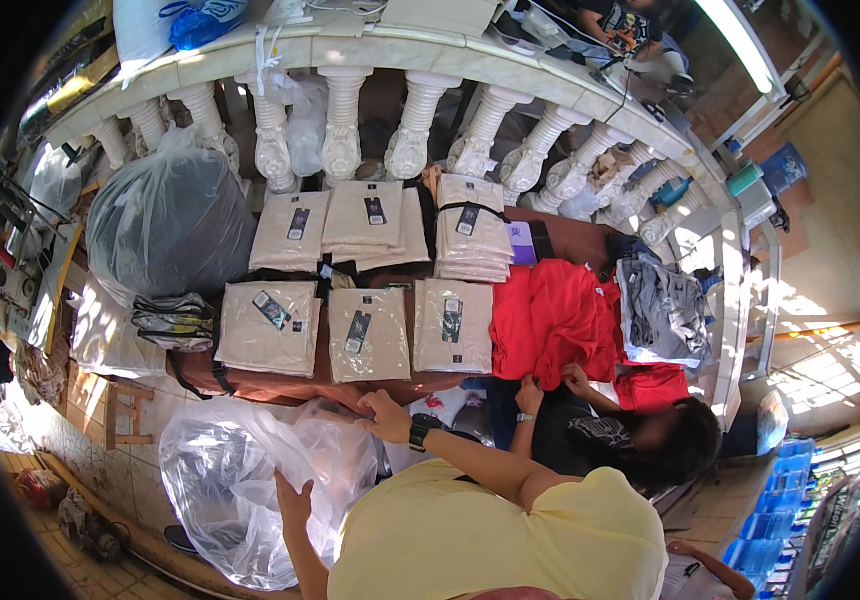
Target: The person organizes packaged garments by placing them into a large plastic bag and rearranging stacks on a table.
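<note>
My left hand (295,497) is open, thumb and fingers spread, beside a large transparent plastic bag (220,480). The bag stands gaping in front of the brown-covered table (345,393). At the table's near edge is my right hand (387,417), a dark watch on its wrist. Its fingers are apart, close to the bag's rim, and I see nothing held in them. Just beyond lie flat beige garments in plastic sleeves with dark tags: one on the left (268,328), one in the middle (368,336) and a stack on the right (453,326).
Behind them lie more packed garments (375,215) and a strapped stack (472,230). A person in black (600,440) handles red cloth (555,320) at my right. Grey clothes (662,305) sit farther right. A big stuffed bag (165,215) and a white balustrade (415,125) bound the table.
</note>
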